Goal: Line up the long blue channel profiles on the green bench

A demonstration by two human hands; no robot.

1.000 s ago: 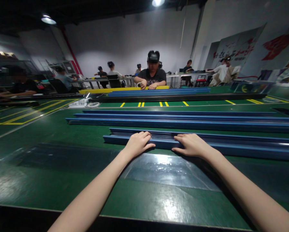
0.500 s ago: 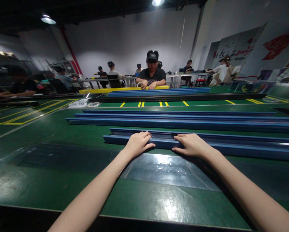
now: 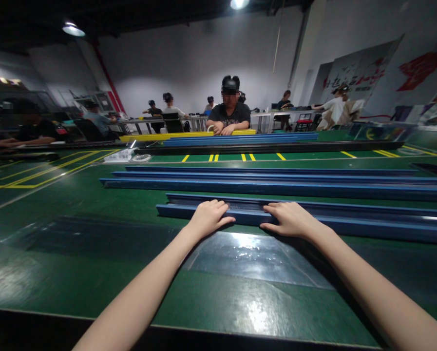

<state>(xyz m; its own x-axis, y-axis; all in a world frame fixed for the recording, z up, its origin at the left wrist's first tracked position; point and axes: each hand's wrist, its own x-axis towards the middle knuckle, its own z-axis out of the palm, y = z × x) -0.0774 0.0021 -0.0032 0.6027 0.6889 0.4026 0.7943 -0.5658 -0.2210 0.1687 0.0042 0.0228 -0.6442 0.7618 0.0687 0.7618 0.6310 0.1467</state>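
A long blue channel (image 3: 248, 217) with raised side walls lies across the green table (image 3: 218, 302) in front of me. My left hand (image 3: 210, 217) grips its near wall close to the left end, fingers over the top and thumb along the front. A short stretch to the right, my right hand (image 3: 290, 219) holds the same wall in a like way. Some fingertips dip inside the channel, out of sight. Between my forearms and the channel, a clear plastic sheet (image 3: 247, 263) lies flat and reflects the lamps.
More blue channels (image 3: 240, 185) lie parallel just beyond. Farther off are a black rail (image 3: 247, 147), a yellow rail (image 3: 156, 138) and a clear plastic bag (image 3: 119, 156). A co-worker (image 3: 229, 117) sits opposite, hands at the yellow rail. The table's front edge is near me.
My hands and the blue channel look unmoved. Across the table, the co-worker's hands have come slightly closer together over the yellow rail.
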